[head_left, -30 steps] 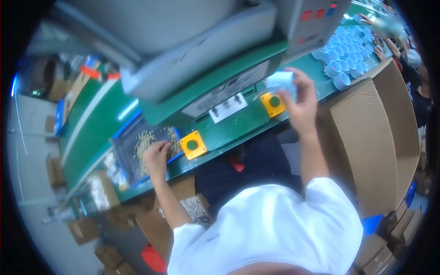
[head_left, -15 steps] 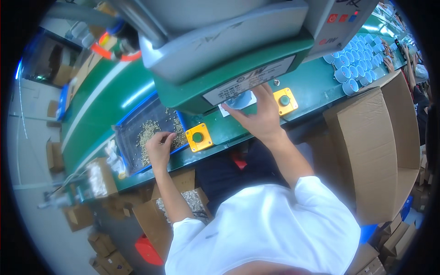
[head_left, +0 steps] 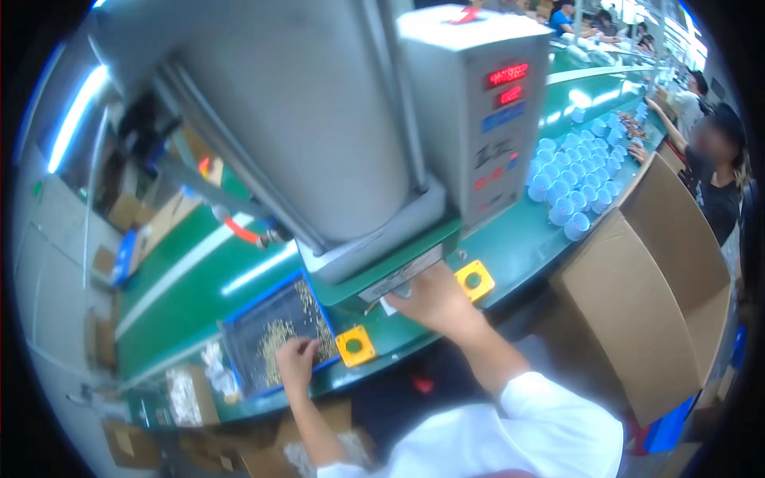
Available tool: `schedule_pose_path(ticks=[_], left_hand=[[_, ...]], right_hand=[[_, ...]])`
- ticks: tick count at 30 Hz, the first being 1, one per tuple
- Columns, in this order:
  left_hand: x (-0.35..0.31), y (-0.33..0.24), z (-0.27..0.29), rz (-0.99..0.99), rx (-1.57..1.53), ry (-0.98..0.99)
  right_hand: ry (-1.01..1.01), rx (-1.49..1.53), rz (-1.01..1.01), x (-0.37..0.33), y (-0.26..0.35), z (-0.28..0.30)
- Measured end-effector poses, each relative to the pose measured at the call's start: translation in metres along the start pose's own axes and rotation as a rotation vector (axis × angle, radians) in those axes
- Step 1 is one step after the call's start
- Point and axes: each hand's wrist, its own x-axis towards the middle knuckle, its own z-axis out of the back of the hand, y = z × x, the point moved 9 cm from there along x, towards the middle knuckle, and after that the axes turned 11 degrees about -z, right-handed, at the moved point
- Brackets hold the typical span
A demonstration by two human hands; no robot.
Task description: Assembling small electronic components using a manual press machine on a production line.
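Note:
My left hand [head_left: 296,362] rests in a blue tray [head_left: 239,334] of small yellowish parts [head_left: 275,338], fingertips curled down among them; whether it pinches any I cannot tell. My right hand [head_left: 430,301] reaches under the front of a big grey press machine [head_left: 319,119] and grips a pale piece [head_left: 388,307], of which only an edge shows. Two yellow button boxes sit on the green bench [head_left: 518,247]. One button box [head_left: 355,346] is between my hands. The other button box [head_left: 475,280] is just right of my right hand.
A grey control box [head_left: 486,103] with red displays hangs on the machine's right. Several pale blue cups [head_left: 574,187] stand on the bench further right. A large cardboard box [head_left: 637,311] is at my right, with another person [head_left: 713,179] behind it. Cartons lie on the floor at left.
My right hand carried the pale piece from the right of the bench down and left, under the machine's front. My left hand stayed in the tray. My head moved closer to the machine.

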Motion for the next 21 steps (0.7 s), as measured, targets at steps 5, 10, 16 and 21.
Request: schedule_pose_path(ticks=[5,10,16,21], left_hand=[[-0.007,-0.049,-0.003,-0.07,-0.041,-0.079],[-0.021,-0.118,-0.027,-0.536,-0.221,-0.212],[-0.035,-0.102,-0.027,-0.585,-0.128,-0.335],[-0.027,-0.132,-0.019,-0.643,-0.004,-0.197]], right_hand=[[0.213,0.183,-0.136,-0.013,-0.017,-0.012],[-0.137,0.217,-0.101,-0.046,-0.067,0.027],[-0.295,-0.045,0.111,-0.075,-0.121,0.053],[-0.344,-0.093,0.142,-0.076,-0.115,0.056]])
